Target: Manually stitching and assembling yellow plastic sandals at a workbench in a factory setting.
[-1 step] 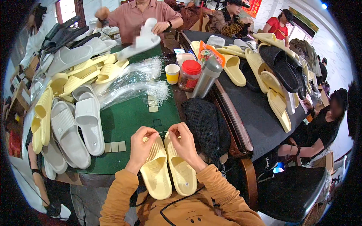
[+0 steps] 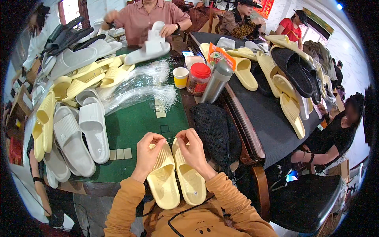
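A pair of pale yellow slide slippers [image 2: 164,187] rests side by side against my front at the table's near edge, toes pointing away from me. Over their toe ends, a thin clear plastic tie [image 2: 170,139] spans the short gap between my hands. Its left end is pinched in my left hand [image 2: 148,155], thumb against forefinger. My right hand [image 2: 192,150] pinches the other end, above the right slipper. My fingers hide parts of both slipper straps, and whether the tie passes through them I cannot tell.
Bundles of clear plastic ties [image 2: 136,93] lie on the green mat [image 2: 142,130]. Grey slippers [image 2: 94,128] and yellow ones are heaped at left. A paper cup [image 2: 180,78], red-lidded jar [image 2: 198,79], steel flask [image 2: 217,82] and black mesh bag [image 2: 215,128] stand right. Co-workers sit around.
Across the table, a co-worker's hand and the grey slippers there have shifted slightly. My own hands and the yellow pair look the same.
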The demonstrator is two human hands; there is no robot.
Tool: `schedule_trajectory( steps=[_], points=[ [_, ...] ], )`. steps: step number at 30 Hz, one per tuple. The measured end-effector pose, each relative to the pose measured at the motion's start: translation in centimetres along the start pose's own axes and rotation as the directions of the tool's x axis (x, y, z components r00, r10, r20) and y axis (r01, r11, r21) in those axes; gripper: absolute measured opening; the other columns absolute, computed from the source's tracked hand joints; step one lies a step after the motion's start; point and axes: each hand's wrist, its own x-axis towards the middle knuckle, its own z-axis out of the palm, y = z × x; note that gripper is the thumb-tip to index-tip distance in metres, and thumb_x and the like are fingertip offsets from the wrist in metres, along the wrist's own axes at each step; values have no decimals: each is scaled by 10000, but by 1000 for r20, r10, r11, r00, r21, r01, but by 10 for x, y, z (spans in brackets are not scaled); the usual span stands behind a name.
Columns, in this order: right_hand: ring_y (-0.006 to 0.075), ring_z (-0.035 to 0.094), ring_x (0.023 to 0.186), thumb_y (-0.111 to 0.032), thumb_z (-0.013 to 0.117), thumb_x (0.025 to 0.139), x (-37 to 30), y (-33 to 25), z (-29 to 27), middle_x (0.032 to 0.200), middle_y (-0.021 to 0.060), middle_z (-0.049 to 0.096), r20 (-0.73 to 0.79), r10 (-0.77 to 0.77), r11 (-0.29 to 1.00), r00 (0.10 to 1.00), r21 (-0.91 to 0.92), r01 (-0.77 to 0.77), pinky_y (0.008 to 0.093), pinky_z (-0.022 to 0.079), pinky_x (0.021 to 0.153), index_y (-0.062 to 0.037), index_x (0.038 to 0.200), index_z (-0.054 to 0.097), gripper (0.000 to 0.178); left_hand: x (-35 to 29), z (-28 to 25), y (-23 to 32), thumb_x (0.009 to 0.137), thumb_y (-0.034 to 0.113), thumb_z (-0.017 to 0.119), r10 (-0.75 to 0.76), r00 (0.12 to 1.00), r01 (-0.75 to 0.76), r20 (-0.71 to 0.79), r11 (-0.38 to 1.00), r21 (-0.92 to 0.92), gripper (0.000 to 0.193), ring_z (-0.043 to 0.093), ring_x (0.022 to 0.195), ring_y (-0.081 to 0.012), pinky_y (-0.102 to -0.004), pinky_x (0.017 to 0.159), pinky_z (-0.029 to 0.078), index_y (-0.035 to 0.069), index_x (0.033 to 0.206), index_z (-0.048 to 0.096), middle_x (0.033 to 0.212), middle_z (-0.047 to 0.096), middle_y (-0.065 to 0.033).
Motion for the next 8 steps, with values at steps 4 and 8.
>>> schedule_trajectory(
  steps=[4, 8],
  points=[
    [213, 581, 767, 14, 587, 904, 0, -4, -2, 907, 103, 537, 23, 7, 1000, 1000, -10, -7, 313, 499, 682, -14, 1022, 638, 131, 0, 0, -4, 868, 31, 689, -19, 999, 19, -28, 1000, -5, 89, 638, 770, -160, -293, 722, 507, -34, 912, 648, 852, 650, -83],
    [206, 581, 781, 3, 576, 921, 0, 0, -3, 912, 103, 534, 43, 18, 1000, 999, -17, -17, 314, 502, 694, -22, 1039, 646, 139, 0, 0, -3, 872, 31, 688, -53, 998, 53, -22, 998, -17, 86, 640, 773, -159, -292, 722, 508, -33, 912, 647, 857, 650, -82]
  ],
)
